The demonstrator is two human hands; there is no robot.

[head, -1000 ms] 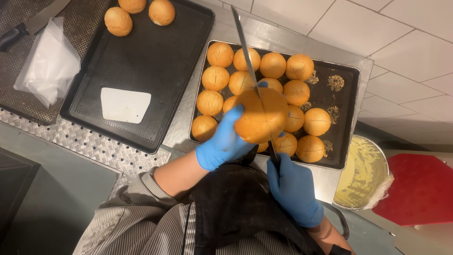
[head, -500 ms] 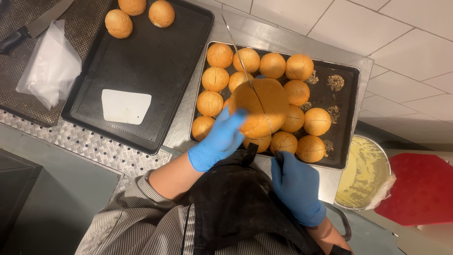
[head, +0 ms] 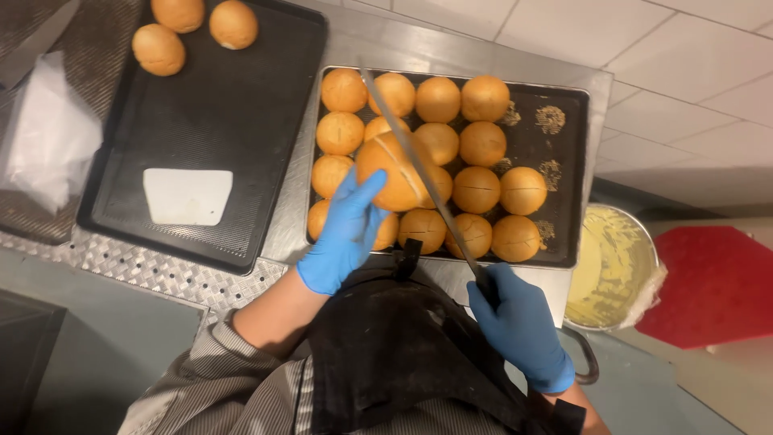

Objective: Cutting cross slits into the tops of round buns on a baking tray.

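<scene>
A gloved left hand point(head: 345, 234) holds a bun point(head: 394, 171) while the right hand point(head: 519, 322) draws a long knife point(head: 415, 165) through it.

The left hand's fingers are curled around the near side of the round golden bun, lifted above the right-hand baking tray point(head: 564, 145) of similar buns point(head: 471, 157); a pale cut line runs across its top, along the blade. The right hand is closed around the knife handle near the tray's front edge, the blade slanting away toward the tray's far-left corner. To the left lies a second dark tray point(head: 241, 105) bearing three buns point(head: 193, 24) at its far end and a white scraper point(head: 187, 196). A metal bowl of yellow spread point(head: 616, 266) stands right of the trays, beside a red board point(head: 713, 282).
</scene>
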